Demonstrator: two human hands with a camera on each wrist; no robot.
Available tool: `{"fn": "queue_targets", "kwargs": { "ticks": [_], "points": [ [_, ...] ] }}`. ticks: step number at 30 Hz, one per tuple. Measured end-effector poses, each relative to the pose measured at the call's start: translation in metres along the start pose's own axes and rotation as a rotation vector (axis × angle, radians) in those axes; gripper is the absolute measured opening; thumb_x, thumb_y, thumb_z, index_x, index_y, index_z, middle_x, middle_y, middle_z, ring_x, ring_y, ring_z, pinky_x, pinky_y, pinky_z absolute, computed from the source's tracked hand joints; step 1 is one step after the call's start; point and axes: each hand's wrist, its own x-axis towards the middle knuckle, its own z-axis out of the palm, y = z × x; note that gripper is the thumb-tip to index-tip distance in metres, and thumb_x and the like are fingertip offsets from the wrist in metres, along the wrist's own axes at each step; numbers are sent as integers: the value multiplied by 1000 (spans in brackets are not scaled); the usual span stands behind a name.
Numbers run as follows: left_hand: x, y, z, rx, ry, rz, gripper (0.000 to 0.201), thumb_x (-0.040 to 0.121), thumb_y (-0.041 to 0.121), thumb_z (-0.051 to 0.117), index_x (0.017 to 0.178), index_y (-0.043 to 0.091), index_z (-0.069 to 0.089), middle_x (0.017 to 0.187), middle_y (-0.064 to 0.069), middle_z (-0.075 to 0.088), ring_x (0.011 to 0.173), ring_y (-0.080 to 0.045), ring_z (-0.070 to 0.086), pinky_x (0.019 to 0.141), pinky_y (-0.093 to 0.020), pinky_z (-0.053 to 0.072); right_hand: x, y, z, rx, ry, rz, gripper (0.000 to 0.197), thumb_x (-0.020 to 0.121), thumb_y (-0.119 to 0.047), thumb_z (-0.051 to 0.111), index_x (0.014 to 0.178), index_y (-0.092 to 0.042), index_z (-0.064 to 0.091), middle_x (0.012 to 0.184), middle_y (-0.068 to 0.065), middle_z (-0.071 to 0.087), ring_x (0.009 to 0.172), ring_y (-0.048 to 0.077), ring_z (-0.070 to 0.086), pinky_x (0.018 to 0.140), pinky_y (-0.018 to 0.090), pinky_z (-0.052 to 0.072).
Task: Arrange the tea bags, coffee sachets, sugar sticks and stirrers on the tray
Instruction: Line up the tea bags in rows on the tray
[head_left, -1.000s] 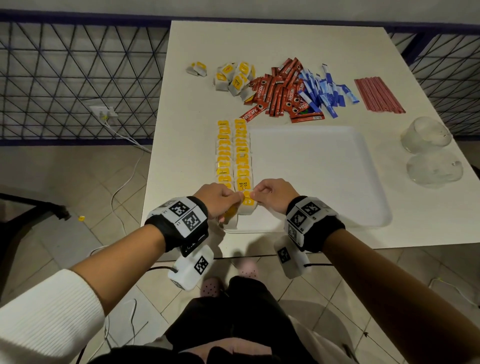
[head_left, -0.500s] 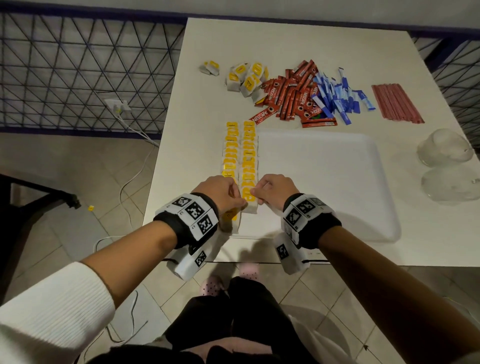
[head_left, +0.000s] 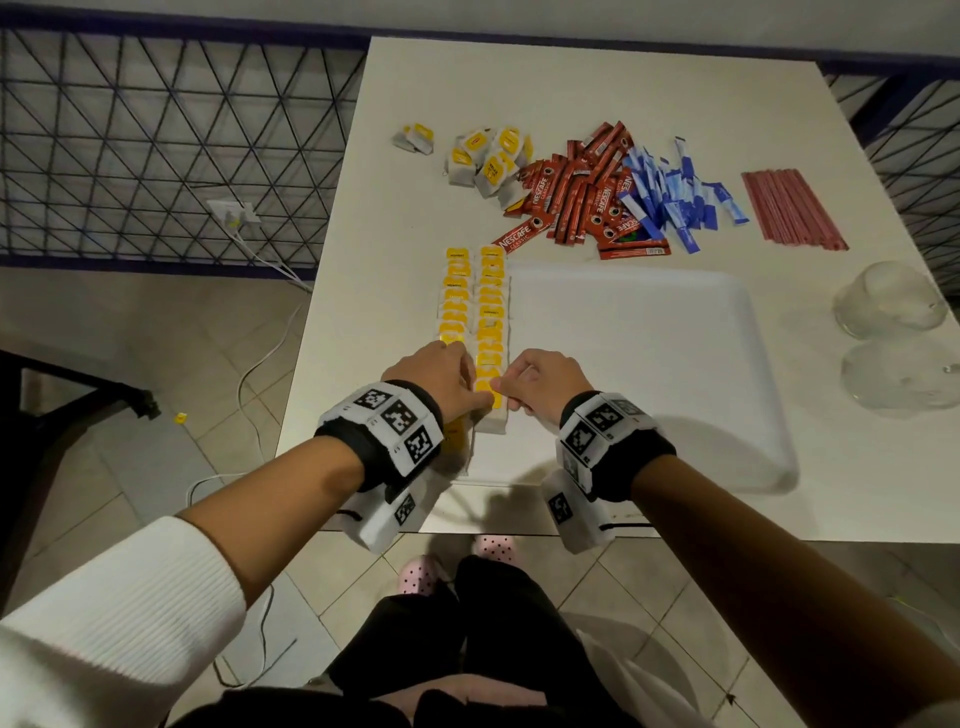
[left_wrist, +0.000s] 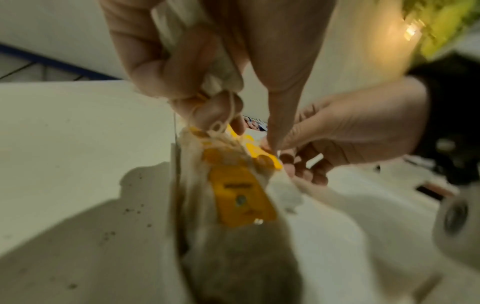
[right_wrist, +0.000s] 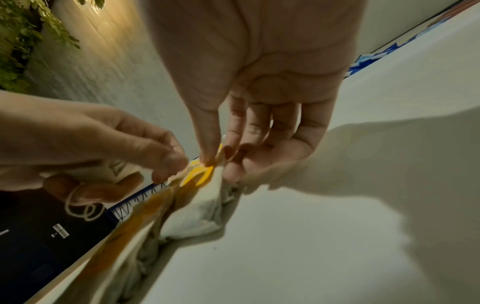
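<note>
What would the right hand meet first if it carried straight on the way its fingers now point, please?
Probably the left hand: the right hand points left across the near tea bag row, whose yellow tag it pinches, and their fingertips nearly touch; depth is unclear.

Both forearms reach forward side by side, each wrist wrapped in a black band with marker blocks. The left hand is curled, its lower fingers folded round a tea bag and its string, thumb and forefinger extended. The right hand faces it, thumb and forefinger pinched together, remaining fingers loosely bent. The fingertips nearly meet.
</note>
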Motion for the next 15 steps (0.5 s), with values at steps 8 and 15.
{"fn": "queue_targets", "kwargs": {
  "ticks": [8,15],
  "points": [
    [-10,-2,-33,-939,-194,-202,54,96,57,17,90,16,52,65,-2,55,42,-14,55,41,-21,46,-20,-30,-18,162,-71,-146,15,85,-34,64,81,-22,56,65,-2,56,59,15,53,59,31,46],
    [-20,-13,-49,-1169,-257,-206,47,96,54,26,96,17,55,80,-4,54,65,-17,55,49,-24,50,-32,-55,-7,127,-207,-198,15,80,-27,71,86,-24,57,71,-5,54,63,11,53,53,19,41]
  ]
}}
